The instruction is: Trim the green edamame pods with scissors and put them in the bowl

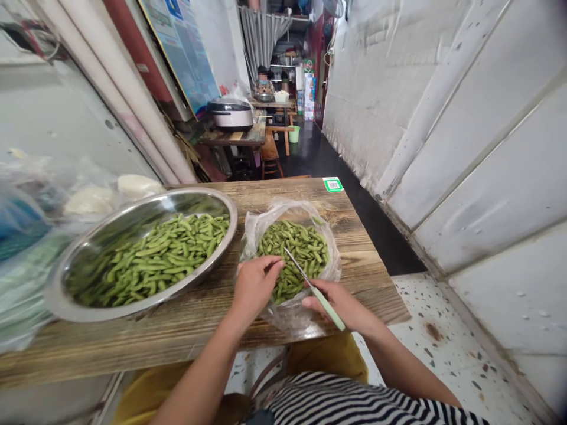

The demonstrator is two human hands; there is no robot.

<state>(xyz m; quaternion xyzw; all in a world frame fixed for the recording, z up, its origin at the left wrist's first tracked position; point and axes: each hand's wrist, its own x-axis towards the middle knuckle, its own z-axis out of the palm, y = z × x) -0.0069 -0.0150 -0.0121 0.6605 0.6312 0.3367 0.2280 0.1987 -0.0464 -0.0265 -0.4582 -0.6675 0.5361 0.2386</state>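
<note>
Perhaps slip of right hand [349,307], closed round green-handled cutter [326,306], would cut left hand [253,288] just beside: fingertips together, hold unclear. Green pods [297,237] lie in bag [335,260] beyond both hands.

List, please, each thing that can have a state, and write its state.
Plastic bag: open, holding green pods
Metal bowl: partly filled with green pods
Green-handled tool: held in right hand, tip over pods
Left hand: fingers bent over the bag, grip unclear
Rice cooker: lid closed
Gray curtain: hanging in folds
Green bucket: upright
</note>
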